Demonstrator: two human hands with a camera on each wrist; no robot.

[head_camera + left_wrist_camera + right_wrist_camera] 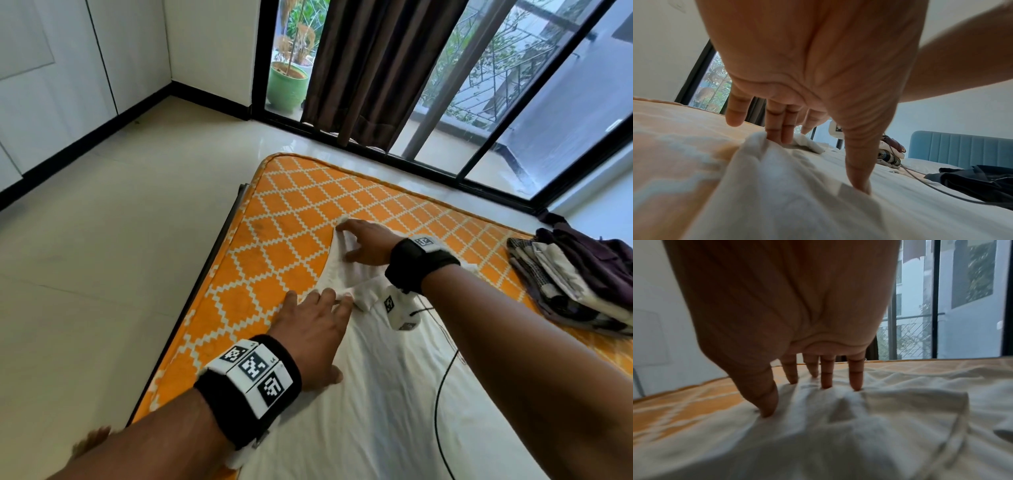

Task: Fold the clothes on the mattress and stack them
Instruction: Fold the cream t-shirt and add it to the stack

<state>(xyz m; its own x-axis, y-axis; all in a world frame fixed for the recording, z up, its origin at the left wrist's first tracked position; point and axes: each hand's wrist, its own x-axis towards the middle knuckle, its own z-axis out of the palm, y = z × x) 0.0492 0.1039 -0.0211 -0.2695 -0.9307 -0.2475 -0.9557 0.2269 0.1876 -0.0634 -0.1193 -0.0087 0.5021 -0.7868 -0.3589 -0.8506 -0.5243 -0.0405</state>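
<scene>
A white garment (376,377) lies spread on the orange patterned mattress (274,246). My left hand (315,329) lies flat on its near left part, straight fingers (785,129) pressing a fold (764,154) and thumb down on the cloth. My right hand (366,243) presses the far sleeve end (342,246) with spread straight fingers (826,378), the thumb also touching the white garment (838,426). A stack of folded clothes (575,284) sits at the mattress's right edge.
A thin black cable (442,394) crosses the white garment. In the left wrist view a dark garment (978,181) lies to the right, beyond it a blue headboard (962,146). Glass sliding doors (513,120) and a brown curtain (373,68) stand behind; bare tiled floor (120,240) on the left.
</scene>
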